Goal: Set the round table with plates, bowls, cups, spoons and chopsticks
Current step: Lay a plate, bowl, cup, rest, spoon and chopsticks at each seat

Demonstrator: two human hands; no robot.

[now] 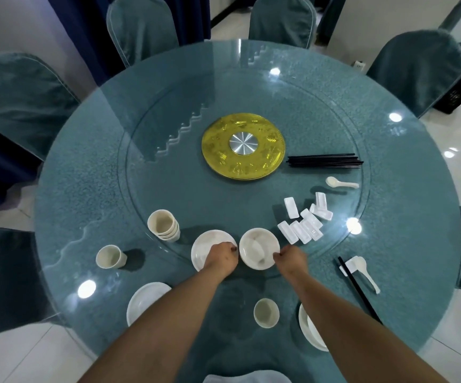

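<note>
Both hands on one white round bowl [259, 247] — round teal glass desk [168, 175].
Left grip [221, 257] and right grip [291, 260] pinch its rim; two single cream cups [111, 257] [266, 312], one stack.

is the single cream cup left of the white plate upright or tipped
Upright: the single cream cup stands on its base, open mouth up, on the teal glass table.

Your two bare forearms stretch toward twelve o'clock, converging slightly. Your left hand [221, 257] is curled, fingertips pinched at its one o'clock side. Your right hand [291, 259] is curled likewise, fingertips pinched toward ten o'clock.
</note>
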